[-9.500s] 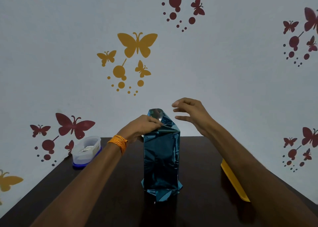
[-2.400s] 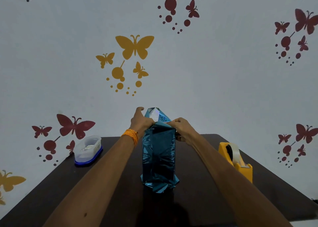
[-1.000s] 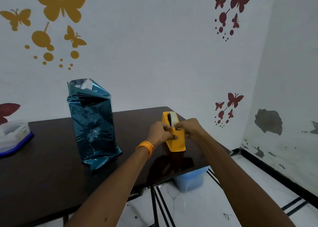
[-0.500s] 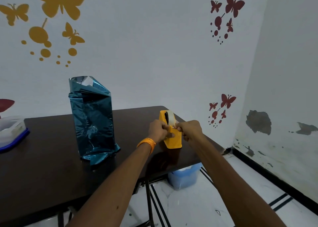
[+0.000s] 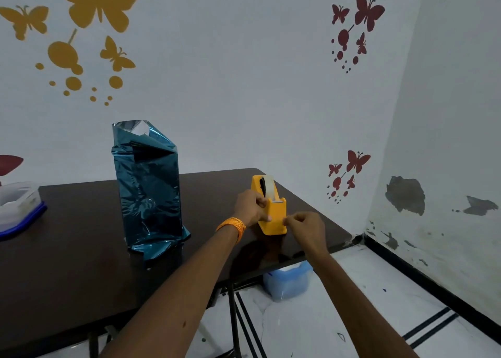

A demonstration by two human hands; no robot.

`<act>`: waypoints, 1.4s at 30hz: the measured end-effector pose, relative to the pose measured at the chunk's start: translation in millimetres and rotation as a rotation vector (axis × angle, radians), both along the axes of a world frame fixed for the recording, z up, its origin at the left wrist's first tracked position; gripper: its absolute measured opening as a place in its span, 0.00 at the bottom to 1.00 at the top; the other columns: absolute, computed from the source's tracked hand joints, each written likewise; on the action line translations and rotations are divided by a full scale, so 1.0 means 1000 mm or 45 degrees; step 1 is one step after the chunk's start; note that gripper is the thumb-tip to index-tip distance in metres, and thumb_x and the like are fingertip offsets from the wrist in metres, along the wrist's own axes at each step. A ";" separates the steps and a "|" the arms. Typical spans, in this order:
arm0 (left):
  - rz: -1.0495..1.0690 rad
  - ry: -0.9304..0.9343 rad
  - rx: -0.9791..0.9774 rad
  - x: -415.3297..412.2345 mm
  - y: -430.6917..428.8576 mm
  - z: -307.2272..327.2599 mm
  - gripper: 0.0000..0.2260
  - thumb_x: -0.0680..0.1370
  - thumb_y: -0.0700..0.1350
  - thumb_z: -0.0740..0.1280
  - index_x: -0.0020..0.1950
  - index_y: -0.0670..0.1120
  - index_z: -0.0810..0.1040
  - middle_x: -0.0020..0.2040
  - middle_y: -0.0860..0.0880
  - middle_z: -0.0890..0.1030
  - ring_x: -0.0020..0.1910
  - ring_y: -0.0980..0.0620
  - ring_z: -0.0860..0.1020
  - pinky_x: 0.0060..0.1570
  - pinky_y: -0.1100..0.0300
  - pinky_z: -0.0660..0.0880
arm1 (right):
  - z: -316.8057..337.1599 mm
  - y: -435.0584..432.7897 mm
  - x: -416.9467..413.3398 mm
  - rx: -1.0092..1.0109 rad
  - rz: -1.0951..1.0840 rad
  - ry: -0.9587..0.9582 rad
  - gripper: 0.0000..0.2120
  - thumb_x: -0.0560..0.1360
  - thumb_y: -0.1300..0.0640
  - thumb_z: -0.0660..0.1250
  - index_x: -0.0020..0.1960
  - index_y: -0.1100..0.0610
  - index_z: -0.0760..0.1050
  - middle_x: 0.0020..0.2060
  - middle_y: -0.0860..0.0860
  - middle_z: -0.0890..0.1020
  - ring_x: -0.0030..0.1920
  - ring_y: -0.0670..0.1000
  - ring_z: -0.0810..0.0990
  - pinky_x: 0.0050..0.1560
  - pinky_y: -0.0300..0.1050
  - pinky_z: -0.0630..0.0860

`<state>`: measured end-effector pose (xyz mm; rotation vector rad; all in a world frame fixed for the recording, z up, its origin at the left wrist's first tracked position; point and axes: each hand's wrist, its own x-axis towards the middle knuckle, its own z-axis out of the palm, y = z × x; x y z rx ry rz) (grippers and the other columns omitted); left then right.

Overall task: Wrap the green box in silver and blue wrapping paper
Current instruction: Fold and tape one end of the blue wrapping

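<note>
The box [image 5: 148, 192], fully covered in shiny blue wrapping paper with a silver inside showing at its loosely folded top, stands upright on the dark table [image 5: 67, 262], untouched. To its right sits a yellow tape dispenser [image 5: 273, 214] near the table's right corner. My left hand [image 5: 250, 208] grips the dispenser's left side. My right hand [image 5: 305, 227] is just in front of the dispenser's cutter end, fingers pinched together, seemingly on a clear strip of tape that I cannot make out.
A clear plastic container with a blue base [image 5: 19, 208] sits at the table's left edge. Under the table's right corner is a pale blue plastic tub [image 5: 287, 279] on the white floor. The wall stands close behind the table.
My right hand has pulled away from the dispenser's top toward me, down past the cutter end. My left hand stays on the dispenser. The wrapped box has not moved.
</note>
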<state>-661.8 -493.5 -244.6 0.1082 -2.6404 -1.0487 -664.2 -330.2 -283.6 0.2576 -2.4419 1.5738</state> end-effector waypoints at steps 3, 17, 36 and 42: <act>-0.032 -0.020 -0.171 0.007 -0.005 0.005 0.23 0.69 0.40 0.78 0.63 0.44 0.79 0.60 0.46 0.81 0.58 0.48 0.78 0.57 0.57 0.76 | 0.016 0.002 0.004 -0.064 0.178 0.079 0.06 0.76 0.51 0.71 0.43 0.52 0.84 0.40 0.48 0.84 0.43 0.46 0.80 0.46 0.44 0.76; 0.563 0.846 -0.318 0.150 -0.132 0.174 0.05 0.73 0.43 0.69 0.47 0.49 0.82 0.40 0.53 0.82 0.41 0.54 0.78 0.41 0.61 0.74 | 0.125 -0.136 0.041 -0.523 0.835 0.202 0.06 0.78 0.59 0.71 0.53 0.51 0.84 0.50 0.49 0.86 0.52 0.49 0.83 0.50 0.43 0.77; 0.791 0.329 -0.198 0.130 -0.222 0.181 0.16 0.71 0.43 0.72 0.57 0.43 0.76 0.48 0.43 0.82 0.44 0.44 0.82 0.43 0.55 0.77 | 0.170 -0.215 0.018 0.130 1.004 0.508 0.19 0.78 0.58 0.68 0.67 0.44 0.73 0.43 0.47 0.87 0.47 0.45 0.84 0.51 0.44 0.79; 0.582 0.605 1.038 0.144 -0.234 0.177 0.02 0.76 0.35 0.67 0.47 0.38 0.76 0.37 0.41 0.78 0.28 0.51 0.76 0.27 0.65 0.74 | 0.174 -0.217 0.018 0.159 1.072 0.450 0.20 0.81 0.54 0.66 0.71 0.44 0.69 0.47 0.49 0.87 0.50 0.45 0.84 0.52 0.37 0.75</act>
